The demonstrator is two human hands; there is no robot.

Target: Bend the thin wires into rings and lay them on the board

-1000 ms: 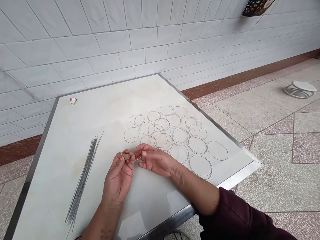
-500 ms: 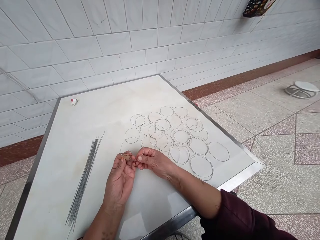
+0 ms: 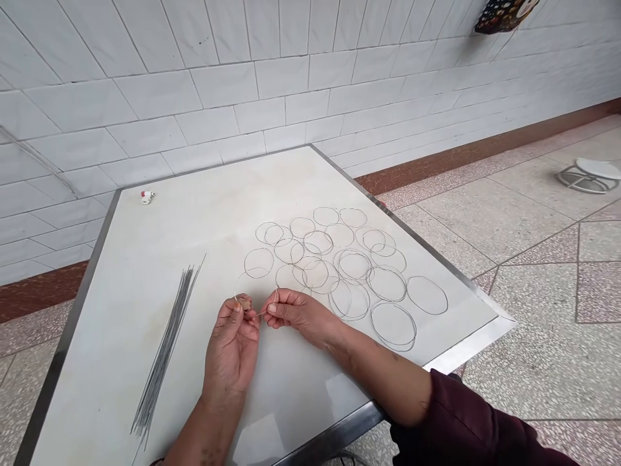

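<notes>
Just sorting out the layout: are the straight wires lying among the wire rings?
No, the straight wires lie in a separate bundle to the left of the wire rings.

**Single head view, angled down**

Camera is riding on the wearer's head, facing forward and down across the tabletop (image 3: pixel 204 207); left grip (image 3: pixel 233 349) and right grip (image 3: pixel 298 314) showing close, tiled wall (image 3: pixel 220 88) filling the top, floor (image 3: pixel 528 349) the right.
</notes>
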